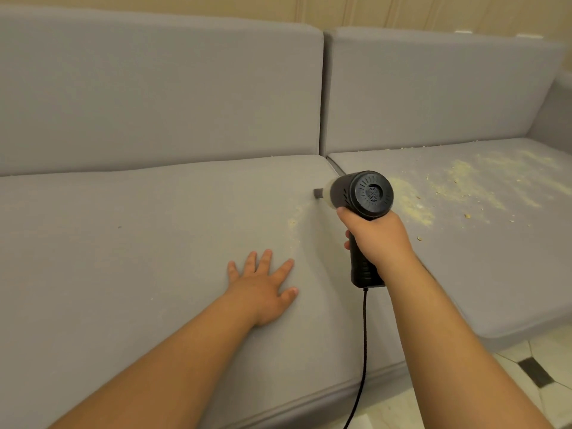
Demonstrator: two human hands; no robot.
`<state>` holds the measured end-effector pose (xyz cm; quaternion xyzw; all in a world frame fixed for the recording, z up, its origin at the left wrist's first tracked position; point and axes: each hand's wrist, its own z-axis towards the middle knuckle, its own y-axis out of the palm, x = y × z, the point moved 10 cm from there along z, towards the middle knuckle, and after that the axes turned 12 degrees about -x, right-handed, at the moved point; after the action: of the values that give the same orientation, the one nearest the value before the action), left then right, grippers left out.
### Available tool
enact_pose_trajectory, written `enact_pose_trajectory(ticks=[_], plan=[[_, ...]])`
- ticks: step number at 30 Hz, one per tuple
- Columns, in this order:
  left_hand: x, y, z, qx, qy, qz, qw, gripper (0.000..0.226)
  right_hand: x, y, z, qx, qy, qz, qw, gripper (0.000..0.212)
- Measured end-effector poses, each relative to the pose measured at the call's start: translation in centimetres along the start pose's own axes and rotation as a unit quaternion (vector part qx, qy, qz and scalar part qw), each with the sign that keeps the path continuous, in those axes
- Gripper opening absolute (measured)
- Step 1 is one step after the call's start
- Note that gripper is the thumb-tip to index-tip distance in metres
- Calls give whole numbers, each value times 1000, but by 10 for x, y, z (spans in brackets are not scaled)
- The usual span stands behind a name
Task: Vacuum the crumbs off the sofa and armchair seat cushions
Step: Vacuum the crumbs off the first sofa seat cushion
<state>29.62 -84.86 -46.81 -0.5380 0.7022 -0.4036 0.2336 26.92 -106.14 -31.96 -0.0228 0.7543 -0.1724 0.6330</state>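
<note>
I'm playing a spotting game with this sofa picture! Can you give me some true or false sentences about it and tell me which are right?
1. The right hand grips the black handheld vacuum. True.
2. The left hand holds a cloth. False: it rests flat and open on the left seat cushion.
3. Most crumbs lie on the right seat cushion. True.
4. The vacuum is cordless. False: a black cord hangs from its handle.
5. The nozzle points at the floor. False: it sits near the gap between the cushions.
</note>
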Motion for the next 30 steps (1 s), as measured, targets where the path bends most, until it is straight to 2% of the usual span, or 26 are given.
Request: enact_pose_trajectory(ticks=[4, 10, 14, 18, 24, 30], plan=[[0, -1, 1, -2, -3, -4, 1000, 68, -10, 7, -8, -46, -8, -27, 999, 11], [0, 0, 0, -2, 0, -4, 1000, 67, -4, -10, -16, 34, -8, -36, 999, 15], [-1, 0, 0, -4, -3, -2, 1000, 67, -4, 2, -20, -18, 9, 3, 1000, 13], [-1, -1, -1, -1, 0, 2, 1000, 66, -9, 15, -26, -59, 9, -5, 998, 12], [-21, -1, -13, 5, -17, -14, 1000, 70, -1, -9, -35, 47, 5, -10, 999, 19], [-22, 10, -25, -9, -24, -13, 1000, 71, 3, 16, -46, -11, 31, 45, 998, 13]])
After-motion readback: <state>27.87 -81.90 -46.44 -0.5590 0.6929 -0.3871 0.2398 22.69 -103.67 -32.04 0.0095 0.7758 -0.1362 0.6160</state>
